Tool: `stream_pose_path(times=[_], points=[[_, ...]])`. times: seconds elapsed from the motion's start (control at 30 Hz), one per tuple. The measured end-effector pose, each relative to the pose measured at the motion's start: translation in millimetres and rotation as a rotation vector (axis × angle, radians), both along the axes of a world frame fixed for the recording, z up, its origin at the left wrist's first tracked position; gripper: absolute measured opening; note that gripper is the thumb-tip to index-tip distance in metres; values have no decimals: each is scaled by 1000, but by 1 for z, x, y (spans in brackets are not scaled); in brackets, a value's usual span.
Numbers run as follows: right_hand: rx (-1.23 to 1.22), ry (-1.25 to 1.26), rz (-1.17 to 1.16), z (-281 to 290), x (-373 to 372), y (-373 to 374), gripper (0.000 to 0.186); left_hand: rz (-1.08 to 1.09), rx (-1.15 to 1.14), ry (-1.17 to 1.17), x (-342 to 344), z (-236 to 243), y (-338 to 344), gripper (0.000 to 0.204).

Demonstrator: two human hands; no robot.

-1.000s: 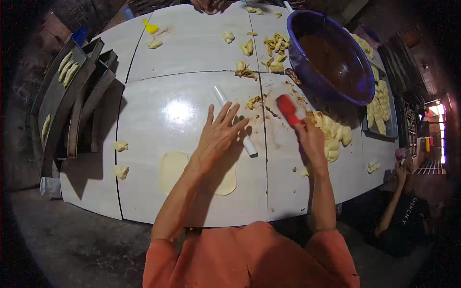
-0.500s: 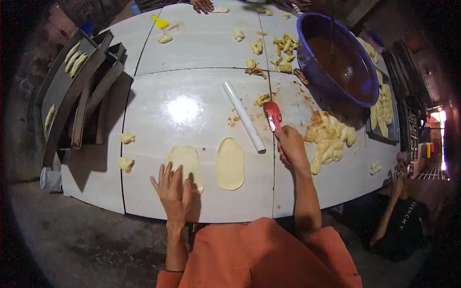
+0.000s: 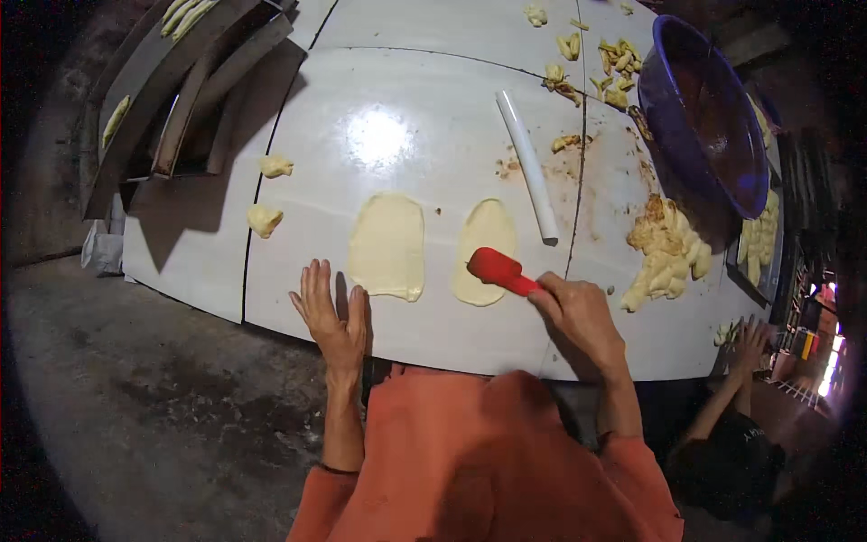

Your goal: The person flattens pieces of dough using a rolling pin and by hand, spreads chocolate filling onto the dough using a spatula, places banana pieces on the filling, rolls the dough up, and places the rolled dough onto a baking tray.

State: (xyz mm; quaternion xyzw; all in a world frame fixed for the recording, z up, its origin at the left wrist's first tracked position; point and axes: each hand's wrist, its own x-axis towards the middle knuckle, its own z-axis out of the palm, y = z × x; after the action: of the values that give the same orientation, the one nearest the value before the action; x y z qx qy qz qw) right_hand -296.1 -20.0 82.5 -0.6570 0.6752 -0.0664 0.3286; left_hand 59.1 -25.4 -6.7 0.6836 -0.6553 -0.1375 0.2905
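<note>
Two flat pale dough sheets lie before me: a squarish one (image 3: 386,246) and a narrower oval one (image 3: 486,226). My left hand (image 3: 330,316) rests open, fingers spread, beside the squarish sheet's lower left corner. My right hand (image 3: 582,321) grips a red spatula (image 3: 497,266) whose head lies over the oval sheet, hiding part of it. Above and right of that sheet lies a white rolling pin (image 3: 526,167), touched by neither hand. Two small dough lumps (image 3: 265,219) sit left of the sheets.
Metal pans (image 3: 163,86) holding dough strips stand at left. At right are a purple basin (image 3: 659,77) with brown contents, a browned dough pile (image 3: 668,262) and a dough-filled tray (image 3: 759,298) on the white table (image 3: 361,334). A co-worker's hands (image 3: 750,348) are at the far right.
The red spatula moved down and left onto the oval sheet. My left hand left the rolling pin for the table beside the squarish sheet. The view shifted, moving table items up and rightward.
</note>
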Motion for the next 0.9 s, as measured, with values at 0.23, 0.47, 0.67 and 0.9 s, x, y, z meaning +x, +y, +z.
stream_pose_path(times=[0.23,0.47,0.67,0.9], points=[[-276,-6,-263,28,-38,-2,21,4,64,-118,-8,-4,-7,65],[-591,55,-670,61,-178,-77,35,120,165,-219,-8,10,1,68],[-282,499,-559,77,-286,-159,34,118,145,-236,-13,9,-2,66],[-219,445,-138,21,-353,-203,27,121,115,-274,-9,-1,-4,66]])
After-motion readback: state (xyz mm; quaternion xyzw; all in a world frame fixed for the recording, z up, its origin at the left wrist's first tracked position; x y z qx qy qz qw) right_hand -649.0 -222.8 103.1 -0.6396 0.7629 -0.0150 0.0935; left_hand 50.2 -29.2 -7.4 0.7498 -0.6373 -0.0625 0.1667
